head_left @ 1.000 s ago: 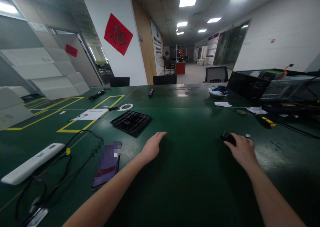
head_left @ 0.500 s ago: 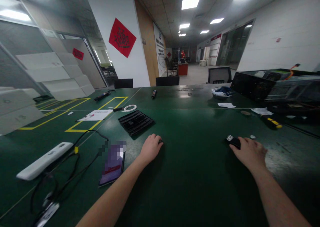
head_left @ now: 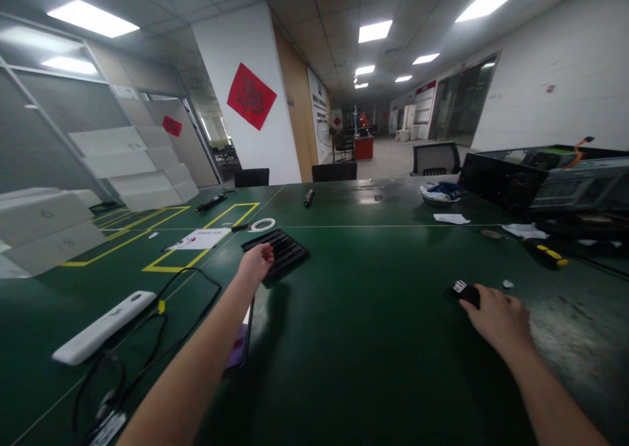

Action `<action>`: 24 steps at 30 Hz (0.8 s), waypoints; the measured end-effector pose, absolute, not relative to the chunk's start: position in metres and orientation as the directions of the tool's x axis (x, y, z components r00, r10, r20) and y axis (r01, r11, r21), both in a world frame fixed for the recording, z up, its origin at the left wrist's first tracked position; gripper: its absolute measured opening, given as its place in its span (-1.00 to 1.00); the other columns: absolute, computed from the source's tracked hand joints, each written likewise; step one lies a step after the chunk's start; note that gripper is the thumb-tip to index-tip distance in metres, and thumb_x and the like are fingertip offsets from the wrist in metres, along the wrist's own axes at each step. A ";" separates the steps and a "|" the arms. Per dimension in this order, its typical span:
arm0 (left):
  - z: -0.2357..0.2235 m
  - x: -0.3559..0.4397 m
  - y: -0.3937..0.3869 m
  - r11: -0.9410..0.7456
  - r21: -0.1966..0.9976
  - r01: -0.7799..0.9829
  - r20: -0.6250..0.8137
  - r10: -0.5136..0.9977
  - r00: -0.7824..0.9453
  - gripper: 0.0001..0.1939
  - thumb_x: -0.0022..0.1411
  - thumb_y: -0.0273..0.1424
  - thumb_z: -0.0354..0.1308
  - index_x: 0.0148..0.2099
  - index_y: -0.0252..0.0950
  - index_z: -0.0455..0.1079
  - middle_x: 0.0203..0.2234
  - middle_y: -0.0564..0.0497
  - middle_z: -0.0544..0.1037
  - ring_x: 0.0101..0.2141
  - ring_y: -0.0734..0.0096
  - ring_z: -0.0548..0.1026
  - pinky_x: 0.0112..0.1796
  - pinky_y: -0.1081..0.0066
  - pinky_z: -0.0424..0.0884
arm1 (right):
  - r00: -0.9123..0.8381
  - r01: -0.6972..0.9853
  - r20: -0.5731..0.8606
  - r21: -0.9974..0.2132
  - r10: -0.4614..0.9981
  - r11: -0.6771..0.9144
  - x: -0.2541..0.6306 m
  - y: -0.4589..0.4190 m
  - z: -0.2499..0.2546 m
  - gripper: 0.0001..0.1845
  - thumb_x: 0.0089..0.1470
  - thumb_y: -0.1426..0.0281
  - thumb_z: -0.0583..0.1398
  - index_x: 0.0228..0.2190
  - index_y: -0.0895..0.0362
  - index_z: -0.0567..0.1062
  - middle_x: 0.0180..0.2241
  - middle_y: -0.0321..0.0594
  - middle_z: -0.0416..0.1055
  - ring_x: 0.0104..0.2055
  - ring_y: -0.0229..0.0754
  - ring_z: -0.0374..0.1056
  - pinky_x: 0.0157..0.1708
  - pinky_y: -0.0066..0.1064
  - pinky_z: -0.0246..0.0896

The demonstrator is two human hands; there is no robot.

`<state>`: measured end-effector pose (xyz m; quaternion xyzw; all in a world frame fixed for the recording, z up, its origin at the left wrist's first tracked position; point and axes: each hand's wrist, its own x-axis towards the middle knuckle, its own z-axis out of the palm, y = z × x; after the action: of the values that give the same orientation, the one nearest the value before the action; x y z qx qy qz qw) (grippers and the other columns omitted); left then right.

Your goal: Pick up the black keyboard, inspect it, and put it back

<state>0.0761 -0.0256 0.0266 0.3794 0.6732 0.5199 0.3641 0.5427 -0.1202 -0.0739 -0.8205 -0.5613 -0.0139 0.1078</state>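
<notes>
My left hand [head_left: 256, 264] is closed with curled fingers above the near left part of a black compartmented tray [head_left: 291, 253]. Whatever its fingers hold, if anything, is hidden. Below that wrist a phone [head_left: 240, 351] lies partly covered by my forearm. On the right side of the table, my right hand [head_left: 504, 315] rests closed around a small black block [head_left: 466, 293] with a white label on its far end. A small whitish scrap [head_left: 508, 284] lies just beyond this hand.
A white power strip [head_left: 105, 328] and black cables [head_left: 184, 331] spread over the left. Behind the tray are a white ring [head_left: 263, 224] and a paper sheet [head_left: 199, 239]. Farther right stand a bowl [head_left: 437, 199], a yellow-black tool [head_left: 548, 255] and an open computer case [head_left: 506, 179].
My left hand has moved left and away from me, from the bare tabletop to over the black tray. My right hand keeps its grip on the black block. The view has tilted up slightly.
</notes>
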 end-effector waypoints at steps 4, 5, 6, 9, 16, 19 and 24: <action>0.027 0.034 0.003 0.274 0.835 0.477 -0.014 0.878 -0.479 -0.94 -0.10 -0.46 0.14 -0.48 -0.34 0.31 -0.58 -0.01 0.40 -0.42 0.31 0.42 -0.47 0.47 0.27 | 0.370 0.923 0.137 -0.164 0.919 -0.347 0.542 -0.119 -0.074 -0.44 -0.05 0.14 -0.08 -0.08 0.22 0.27 -0.09 0.07 0.29 -0.06 0.20 0.17 -0.17 -0.04 0.09; 0.025 0.028 0.008 0.295 0.777 0.556 -0.004 0.885 -0.465 -0.90 -0.18 -0.46 0.19 -0.50 -0.33 0.33 -0.55 -0.03 0.44 -0.35 0.23 0.42 -0.42 0.44 0.27 | 0.367 0.925 0.136 -0.164 0.920 -0.344 0.543 -0.119 -0.075 -0.43 -0.05 0.14 -0.08 -0.07 0.21 0.26 -0.08 0.06 0.29 -0.07 0.19 0.18 -0.17 -0.05 0.10; 0.022 0.023 0.013 0.315 0.713 0.627 -0.001 0.894 -0.448 -0.86 -0.24 -0.46 0.23 -0.52 -0.32 0.34 -0.51 -0.06 0.47 -0.28 0.15 0.41 -0.37 0.41 0.28 | 0.363 0.926 0.135 -0.163 0.922 -0.341 0.543 -0.118 -0.076 -0.43 -0.05 0.14 -0.08 -0.07 0.21 0.26 -0.09 0.05 0.29 -0.07 0.18 0.18 -0.17 -0.06 0.10; 0.016 0.016 0.025 0.344 0.520 0.782 -0.029 0.922 -0.387 -0.85 -0.32 -0.42 0.26 -0.59 -0.32 0.34 -0.47 -0.14 0.50 -0.20 0.02 0.39 -0.29 0.35 0.27 | 0.371 0.925 0.147 -0.150 0.917 -0.350 0.543 -0.117 -0.077 -0.45 -0.06 0.15 -0.06 -0.10 0.20 0.28 -0.11 0.05 0.31 -0.09 0.17 0.20 -0.19 -0.07 0.11; 0.021 0.029 0.032 0.229 0.321 0.919 -0.080 0.973 -0.215 -0.84 -0.28 -0.34 0.24 -0.61 -0.33 0.37 -0.56 -0.09 0.50 -0.32 0.08 0.44 -0.37 0.38 0.29 | 0.350 0.931 0.186 -0.174 0.918 -0.320 0.534 -0.119 -0.069 -0.52 -0.06 0.24 -0.02 -0.14 0.27 0.31 -0.15 0.11 0.33 -0.11 0.14 0.21 -0.18 -0.05 0.10; 0.020 0.060 0.017 0.147 0.376 0.915 -0.055 0.989 -0.136 -0.74 -0.14 -0.24 0.17 -0.52 -0.37 0.41 -0.54 -0.09 0.50 -0.37 0.15 0.46 -0.40 0.39 0.30 | 0.317 0.907 0.158 -0.337 0.935 -0.251 0.524 -0.119 -0.060 -0.52 -0.06 0.26 0.01 -0.11 0.25 0.29 -0.10 0.05 0.30 -0.04 0.11 0.16 -0.06 -0.07 0.04; 0.005 0.153 -0.048 -0.074 0.856 0.511 0.046 0.997 0.066 -0.57 -0.01 -0.22 0.13 -0.14 -0.40 0.37 -0.28 -0.12 0.50 -0.28 0.30 0.44 -0.30 0.43 0.33 | 0.023 0.706 0.120 -0.705 0.993 0.069 0.489 -0.127 -0.040 -0.51 -0.09 0.23 0.07 -0.07 0.06 0.24 -0.04 -0.17 0.24 0.04 -0.07 0.10 0.01 -0.14 0.05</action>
<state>0.1527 -0.0479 0.0050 0.6431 0.5861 0.3512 0.3458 0.4886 -0.1274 -0.0399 -0.6430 -0.6605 0.2285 0.3131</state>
